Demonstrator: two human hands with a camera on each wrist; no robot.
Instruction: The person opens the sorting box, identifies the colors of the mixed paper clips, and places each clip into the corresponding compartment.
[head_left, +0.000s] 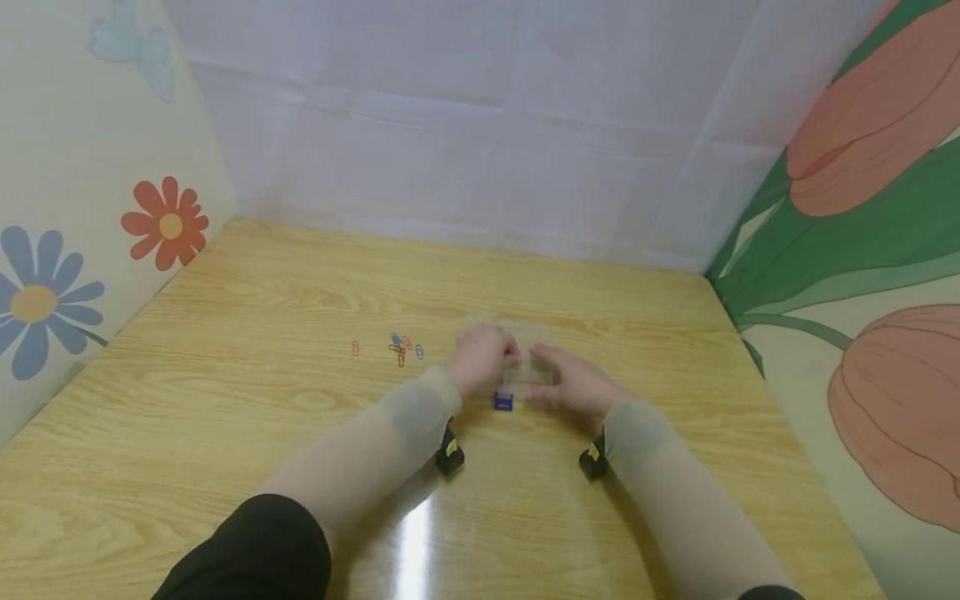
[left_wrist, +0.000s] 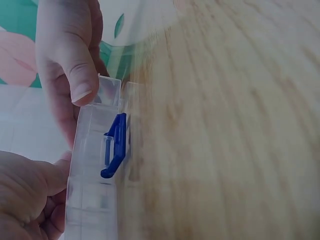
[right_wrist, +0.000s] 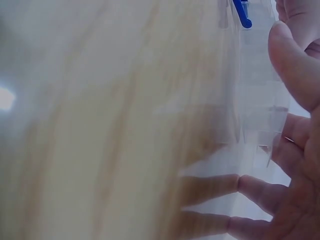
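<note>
A clear plastic box (head_left: 525, 380) with inner dividers sits on the table, a blue latch (left_wrist: 119, 145) on its front side. Over the left part of the box is my left hand (head_left: 486, 357), its fingers curled with thumb and fingertips close together. I cannot tell whether anything is between them. My right hand (head_left: 583, 383) holds the box's right end, thumb at the front rim and other fingers spread around the side. In the right wrist view, two of those fingers (right_wrist: 260, 195) reach down by the tabletop, where their reflections show.
Several coloured paper clips (head_left: 401, 358) lie loosely grouped left of the box, with one pink paper clip (head_left: 356, 347) farther left. The wooden table (head_left: 300, 283) meets a white cloth backdrop (head_left: 450, 150) behind and flower-printed panels (head_left: 45, 150) at the sides.
</note>
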